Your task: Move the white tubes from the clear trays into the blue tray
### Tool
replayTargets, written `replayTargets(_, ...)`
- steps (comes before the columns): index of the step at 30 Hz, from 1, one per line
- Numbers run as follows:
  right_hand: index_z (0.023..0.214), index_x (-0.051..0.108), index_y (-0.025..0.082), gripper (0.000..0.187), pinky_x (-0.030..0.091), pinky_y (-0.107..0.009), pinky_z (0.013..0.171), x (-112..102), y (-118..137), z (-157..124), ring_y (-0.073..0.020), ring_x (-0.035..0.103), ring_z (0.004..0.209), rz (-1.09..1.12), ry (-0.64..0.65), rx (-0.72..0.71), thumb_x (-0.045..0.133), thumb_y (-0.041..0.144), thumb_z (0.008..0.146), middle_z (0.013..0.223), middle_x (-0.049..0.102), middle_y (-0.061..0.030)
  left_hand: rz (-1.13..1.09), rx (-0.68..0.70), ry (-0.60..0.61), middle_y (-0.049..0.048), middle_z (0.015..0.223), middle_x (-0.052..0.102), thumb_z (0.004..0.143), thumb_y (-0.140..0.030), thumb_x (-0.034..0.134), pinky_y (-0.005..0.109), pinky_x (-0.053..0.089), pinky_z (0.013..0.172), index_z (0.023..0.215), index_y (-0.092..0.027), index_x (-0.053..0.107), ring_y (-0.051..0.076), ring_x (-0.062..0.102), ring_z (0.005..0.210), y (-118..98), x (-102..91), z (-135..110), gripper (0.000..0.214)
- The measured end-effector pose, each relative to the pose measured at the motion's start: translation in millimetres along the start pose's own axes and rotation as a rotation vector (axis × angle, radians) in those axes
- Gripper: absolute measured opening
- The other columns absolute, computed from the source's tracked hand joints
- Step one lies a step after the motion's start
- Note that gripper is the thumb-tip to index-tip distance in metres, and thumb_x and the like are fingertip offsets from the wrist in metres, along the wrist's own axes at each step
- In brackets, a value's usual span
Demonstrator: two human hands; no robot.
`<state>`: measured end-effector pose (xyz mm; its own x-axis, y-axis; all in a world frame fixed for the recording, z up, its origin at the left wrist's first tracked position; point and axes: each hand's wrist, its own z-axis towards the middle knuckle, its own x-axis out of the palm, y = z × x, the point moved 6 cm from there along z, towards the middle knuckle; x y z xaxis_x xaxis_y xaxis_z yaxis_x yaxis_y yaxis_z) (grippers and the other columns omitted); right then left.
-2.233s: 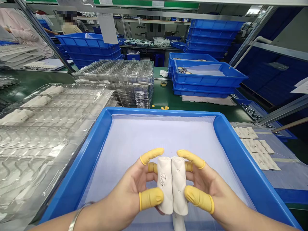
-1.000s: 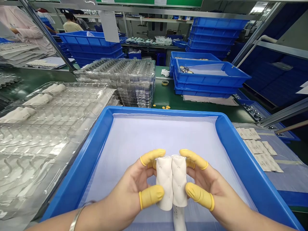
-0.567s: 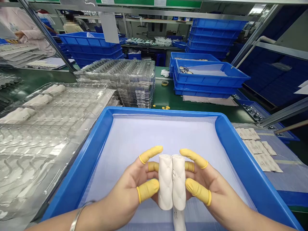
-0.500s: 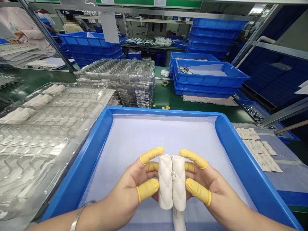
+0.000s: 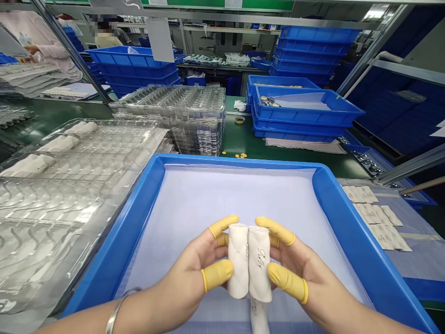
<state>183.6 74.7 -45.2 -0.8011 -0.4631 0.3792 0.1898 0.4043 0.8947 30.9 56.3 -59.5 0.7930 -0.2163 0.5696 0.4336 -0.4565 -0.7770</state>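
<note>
Two white fabric-like rolls stand side by side, nearly upright, between my hands. My left hand (image 5: 212, 260), in yellow finger cots, grips the left white roll (image 5: 238, 266) between thumb and fingers. My right hand (image 5: 292, 264), also in yellow cots, grips the right white roll (image 5: 259, 271), which has dark handwriting on its side. The two rolls touch along their inner edges. Below them a third white roll (image 5: 259, 317) with dark marks lies on the white lining (image 5: 222, 195) of a blue tray (image 5: 239, 160). Its upper end is hidden behind the held pair.
Clear plastic blister trays (image 5: 73, 185) lie at the left, a few white rolls in the top one. A tall stack of clear trays (image 5: 181, 116) stands behind. Blue bins (image 5: 299, 120) sit at back right, with rows of white pieces (image 5: 378, 218) at right. Far left, a person (image 5: 38, 41) works.
The right roll has turned so its handwriting faces me, and some writing now shows on the left roll's inner side. My hands stay in nearly the same place.
</note>
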Motion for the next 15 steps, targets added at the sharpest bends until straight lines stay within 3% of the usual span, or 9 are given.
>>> replayTargets(3,0.129,0.052,0.038,0.047,0.049,-0.038,0.095,2,-3,1,-0.022,0.054,0.111,-0.026,0.008,0.024,0.073,0.048,0.088,0.119,0.056,-0.0027,0.004,0.0,0.031,0.0083,0.115,0.061,0.081,-0.037,0.069,0.033,0.047,0.075,0.129,-0.03,0.052,0.024,0.057,0.104,-1,4.4,1,0.051)
replayTargets(8,0.124,0.055,0.038,0.039,0.055,-0.038,0.082,9,-7,1,-0.0165,0.062,0.077,-0.17,0.036,-0.02,0.073,0.041,0.089,0.113,0.058,-0.0012,0.137,0.023,0.016,0.0047,0.109,0.062,0.085,-0.033,0.066,0.037,0.049,0.086,0.122,-0.029,0.055,0.021,0.058,0.102,4,7.7,1,0.038)
replayTargets(12,0.119,0.059,0.04,0.038,0.052,-0.035,0.09,10,1,0,-0.021,0.058,0.103,-0.421,0.013,-0.201,0.064,0.015,0.091,0.115,0.058,0.0005,0.443,0.187,-0.037,-0.0006,0.105,0.067,0.083,-0.019,0.067,0.032,0.048,0.091,0.111,-0.03,0.063,0.017,0.061,0.1,-5,5.5,1,0.031)
replayTargets(15,0.12,0.057,0.04,0.045,0.05,-0.035,0.092,11,7,-1,-0.0209,0.056,0.106,-0.518,0.023,-0.344,0.054,0.006,0.091,0.112,0.057,-0.0001,0.592,0.291,-0.052,-0.0021,0.105,0.07,0.083,-0.014,0.065,0.028,0.051,0.087,0.114,-0.033,0.064,0.015,0.064,0.095,-14,5.6,1,0.036)
